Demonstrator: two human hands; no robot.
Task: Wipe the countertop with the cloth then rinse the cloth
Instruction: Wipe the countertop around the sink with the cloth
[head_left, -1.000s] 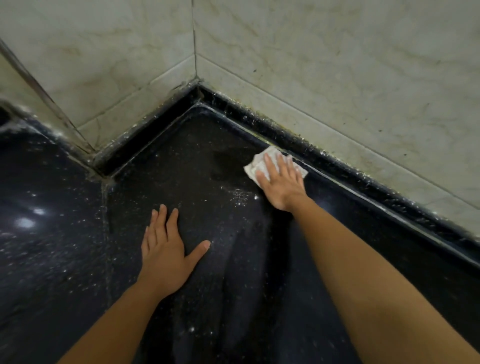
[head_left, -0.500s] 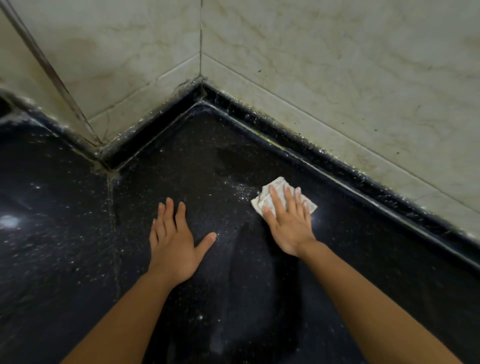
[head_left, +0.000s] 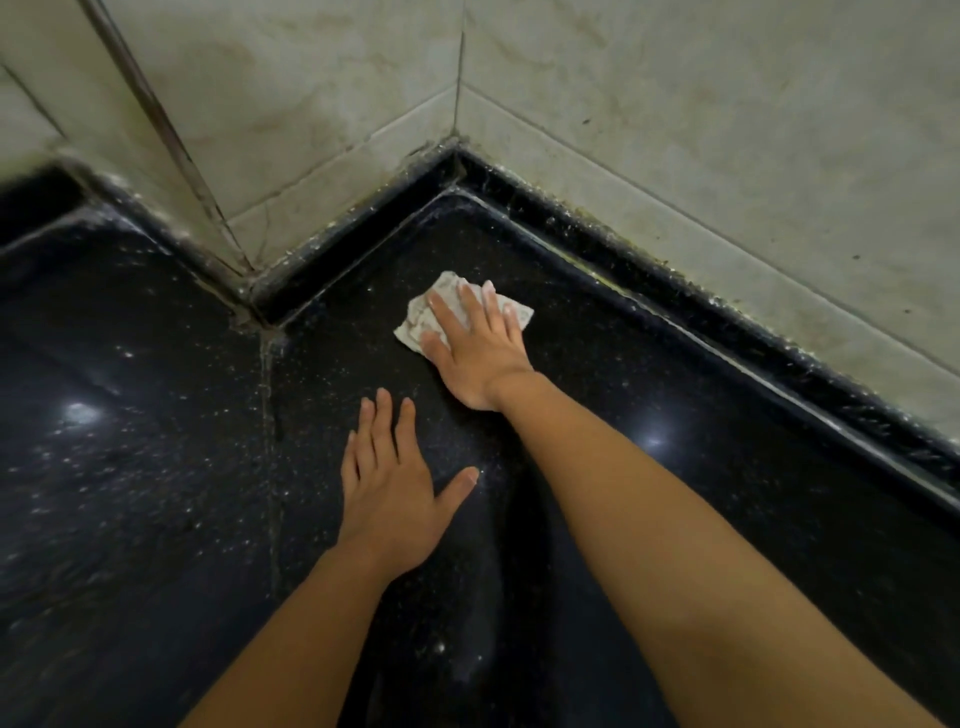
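Observation:
A small white cloth lies flat on the black speckled countertop, near the inner corner of the wall. My right hand presses down on the cloth with straight, spread fingers and covers most of it. Flat on the countertop, my left hand rests with fingers straight and thumb out, just below and left of the right hand. It holds nothing.
Pale marble-look wall tiles rise behind a raised black edge strip along the back and right. A tiled column corner juts into the counter at left. A seam runs down the countertop below that corner.
My right hand has slid the cloth from the right edge strip toward me, then leftward toward the corner. My left hand has stayed flat on the counter.

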